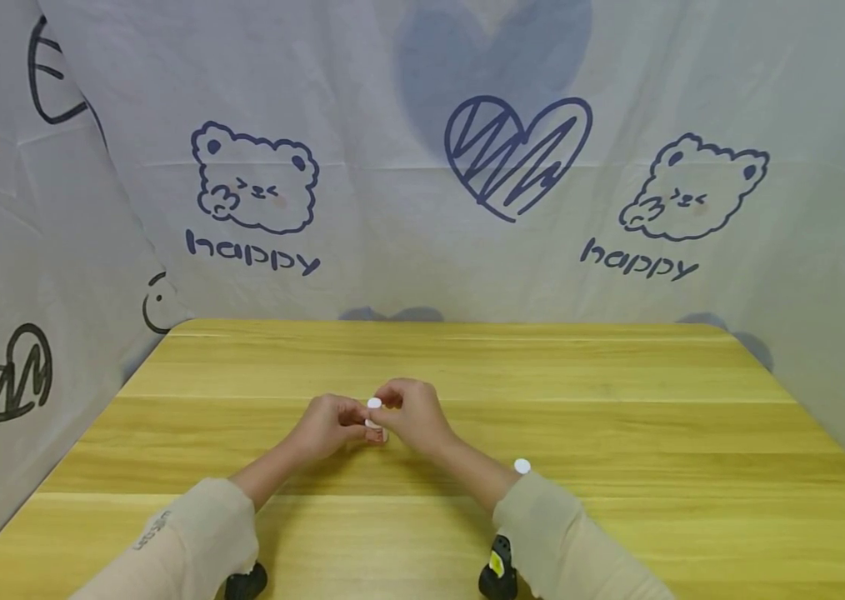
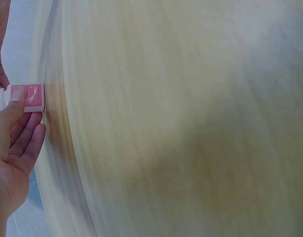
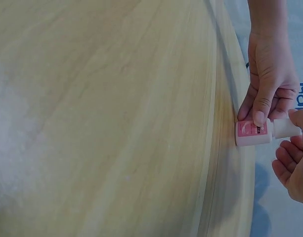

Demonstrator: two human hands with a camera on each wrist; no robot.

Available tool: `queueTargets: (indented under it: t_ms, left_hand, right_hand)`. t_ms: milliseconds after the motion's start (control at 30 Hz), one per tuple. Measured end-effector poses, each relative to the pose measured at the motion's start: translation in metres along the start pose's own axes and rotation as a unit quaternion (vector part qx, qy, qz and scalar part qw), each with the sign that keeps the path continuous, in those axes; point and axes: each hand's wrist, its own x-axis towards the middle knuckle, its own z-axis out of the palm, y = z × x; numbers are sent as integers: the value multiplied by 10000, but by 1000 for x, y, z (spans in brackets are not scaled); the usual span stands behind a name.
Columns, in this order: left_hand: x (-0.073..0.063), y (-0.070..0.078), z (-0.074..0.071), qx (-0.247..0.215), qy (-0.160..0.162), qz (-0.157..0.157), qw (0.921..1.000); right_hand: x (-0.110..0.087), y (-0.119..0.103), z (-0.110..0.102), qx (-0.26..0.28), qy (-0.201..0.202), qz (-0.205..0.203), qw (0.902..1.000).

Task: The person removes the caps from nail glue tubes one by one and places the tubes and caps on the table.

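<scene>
A small white bottle with a pink label (image 3: pixel 252 128) stands on the table, its base near the far edge in the right wrist view. My left hand (image 1: pixel 328 429) holds the bottle's body between thumb and fingers, the thumb lying over the label (image 2: pixel 33 96). At the neck is a white cylindrical cap (image 3: pixel 285 128), which my right hand (image 1: pixel 415 414) pinches from the other side. In the head view the cap's round top (image 1: pixel 374 403) shows between the two hands, and fingers hide much of the bottle.
A white round thing (image 1: pixel 522 466) lies beside the right sleeve (image 1: pixel 542 508). Around everything spreads a wood-grain table (image 1: pixel 617 400), with a printed white cloth (image 1: pixel 392 208) hanging behind and at the left. Black wrist devices (image 1: pixel 499 571) show under both sleeves.
</scene>
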Motion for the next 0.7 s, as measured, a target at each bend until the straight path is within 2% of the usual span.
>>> queueTargets:
  t_ms: [300, 700]
  left_hand:
    - [0, 3, 0, 76, 45, 31, 10000]
    - [0, 1, 0, -4, 7, 20, 10000]
  right_hand:
    - [0, -3, -2, -151, 54, -11, 9999]
    - [2, -3, -5, -92, -297, 40, 9995]
